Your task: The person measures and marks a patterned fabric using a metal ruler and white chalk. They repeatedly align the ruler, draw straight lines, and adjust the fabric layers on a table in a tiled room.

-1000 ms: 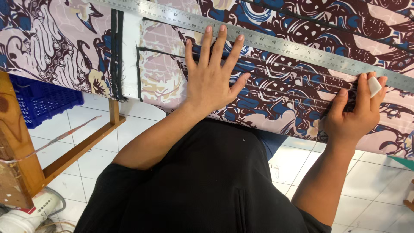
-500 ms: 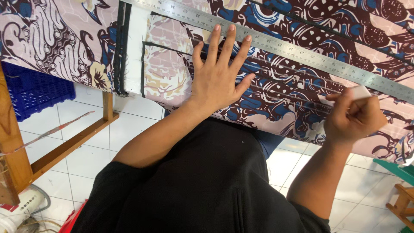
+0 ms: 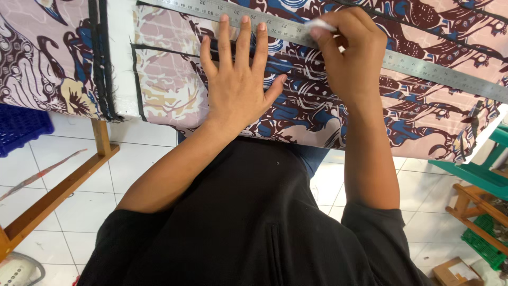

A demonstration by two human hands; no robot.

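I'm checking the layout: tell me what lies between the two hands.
Head view: only patterned cloth lies between left hand and right hand; the ruler crosses above.

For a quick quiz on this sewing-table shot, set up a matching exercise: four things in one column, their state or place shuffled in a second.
1. left hand
2. right hand
3. metal ruler
4. blue crate

a. on the floor at the left edge
b. lies slantwise across the patterned fabric
c. pinches a small white marker
d. spread flat, fingertips at the ruler

Pairs: 1-d, 2-c, 3-b, 4-a
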